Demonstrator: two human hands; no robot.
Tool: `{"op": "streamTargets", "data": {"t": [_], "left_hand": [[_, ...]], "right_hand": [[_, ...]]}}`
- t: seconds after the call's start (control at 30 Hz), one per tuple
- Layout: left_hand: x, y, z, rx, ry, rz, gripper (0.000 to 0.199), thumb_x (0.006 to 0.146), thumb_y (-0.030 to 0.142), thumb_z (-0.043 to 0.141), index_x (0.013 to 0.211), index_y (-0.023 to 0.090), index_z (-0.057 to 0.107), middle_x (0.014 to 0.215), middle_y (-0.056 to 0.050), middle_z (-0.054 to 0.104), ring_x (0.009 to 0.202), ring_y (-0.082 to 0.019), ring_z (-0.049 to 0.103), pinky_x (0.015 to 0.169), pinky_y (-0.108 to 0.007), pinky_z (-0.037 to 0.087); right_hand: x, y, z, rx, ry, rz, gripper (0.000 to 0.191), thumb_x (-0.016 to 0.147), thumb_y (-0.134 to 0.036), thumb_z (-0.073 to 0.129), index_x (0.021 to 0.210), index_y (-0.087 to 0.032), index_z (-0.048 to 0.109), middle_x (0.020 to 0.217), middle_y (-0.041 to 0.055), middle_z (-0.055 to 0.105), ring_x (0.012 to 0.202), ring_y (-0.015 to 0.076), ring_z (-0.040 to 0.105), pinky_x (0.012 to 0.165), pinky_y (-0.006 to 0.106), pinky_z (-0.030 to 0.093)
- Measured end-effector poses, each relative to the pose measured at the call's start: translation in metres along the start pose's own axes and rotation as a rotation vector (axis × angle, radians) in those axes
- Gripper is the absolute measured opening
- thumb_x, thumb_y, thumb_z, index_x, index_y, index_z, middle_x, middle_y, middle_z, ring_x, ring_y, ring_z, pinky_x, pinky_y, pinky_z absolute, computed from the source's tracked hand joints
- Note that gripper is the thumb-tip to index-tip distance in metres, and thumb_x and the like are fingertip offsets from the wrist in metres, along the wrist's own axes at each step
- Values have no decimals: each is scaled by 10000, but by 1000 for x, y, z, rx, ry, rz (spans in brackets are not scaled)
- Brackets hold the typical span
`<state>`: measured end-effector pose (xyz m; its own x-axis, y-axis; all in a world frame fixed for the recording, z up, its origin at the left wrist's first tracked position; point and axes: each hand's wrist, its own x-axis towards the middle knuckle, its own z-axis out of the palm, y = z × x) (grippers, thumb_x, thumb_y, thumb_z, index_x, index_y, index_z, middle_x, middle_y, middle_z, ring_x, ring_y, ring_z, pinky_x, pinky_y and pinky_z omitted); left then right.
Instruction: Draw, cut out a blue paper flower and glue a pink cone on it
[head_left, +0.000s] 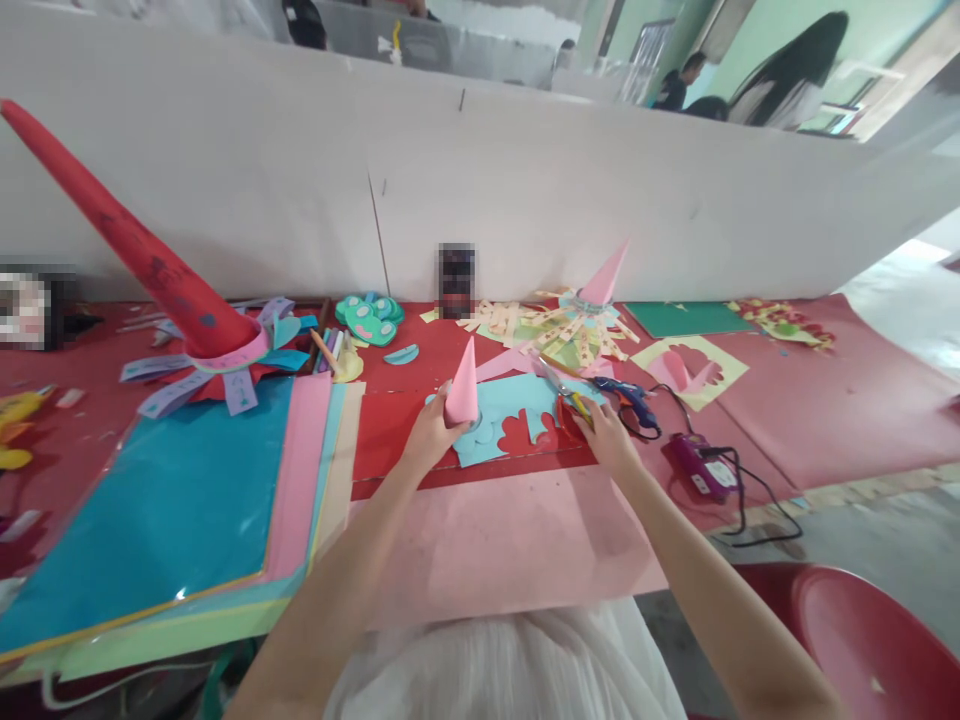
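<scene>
My left hand (433, 435) is closed round the base of a small pink paper cone (463, 385), which points up. A pair of scissors (553, 378) with yellow and red handles is in my right hand (609, 432), its blades pointing away to the upper left; some fingers are hidden behind the handles. Between the hands lies a light blue sheet (491, 395) with scalloped cut-outs, over red paper. Just right of the scissors is a blue glue gun (628, 393).
A tall red cone (150, 240) with paper strips leans at left, beside stacked coloured sheets (187, 480). A pink cone (606, 275) on yellow strips stands at the back. The purple power strip (701, 465) with black cords lies at right. A phone (456, 282) leans against the white partition (300, 190).
</scene>
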<state>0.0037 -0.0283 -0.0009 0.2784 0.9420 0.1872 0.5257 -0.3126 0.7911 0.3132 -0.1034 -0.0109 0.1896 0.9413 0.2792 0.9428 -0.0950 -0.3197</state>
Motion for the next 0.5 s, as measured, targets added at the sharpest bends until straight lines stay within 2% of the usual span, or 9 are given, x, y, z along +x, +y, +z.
{"op": "streamTargets", "data": {"t": [0.07,0.17,0.27,0.37,0.5], "left_hand": [[0,-1,0,8,0,-5,681,726,302,683,1345,222,410,1226,-117,608,1119,-291,586,920,-437,483],[0,-1,0,13,8,-8,675,723,311,684,1337,230,416,1220,-110,611,1133,-293,577,932,-444,475],[0,0,0,8,16,1,666,727,314,675,1335,228,415,1242,-110,596,1150,-287,563,949,-439,462],[-1,2,-1,-15,-8,-8,657,731,323,665,1333,221,420,1240,-108,596,1136,-283,568,937,-433,467],[-2,2,-1,-18,-22,-24,670,731,337,663,1344,241,411,1240,-94,598,1136,-285,567,935,-437,466]], "right_hand": [[-11,6,-8,-11,21,26,363,888,-306,441,1209,-179,552,979,131,600,914,270,584,798,394,476],[-19,6,-23,11,20,69,258,851,-316,509,1031,-197,651,948,125,609,927,282,567,836,416,459],[-14,-6,-33,184,-4,126,202,826,-303,537,895,-198,696,955,117,620,977,275,558,916,420,424],[3,-22,-30,352,-49,225,217,792,-278,571,936,-174,694,977,99,654,948,247,602,909,400,444],[33,-40,-13,555,-118,404,358,714,-239,657,1058,-142,644,977,95,683,867,222,652,783,353,514]]}}
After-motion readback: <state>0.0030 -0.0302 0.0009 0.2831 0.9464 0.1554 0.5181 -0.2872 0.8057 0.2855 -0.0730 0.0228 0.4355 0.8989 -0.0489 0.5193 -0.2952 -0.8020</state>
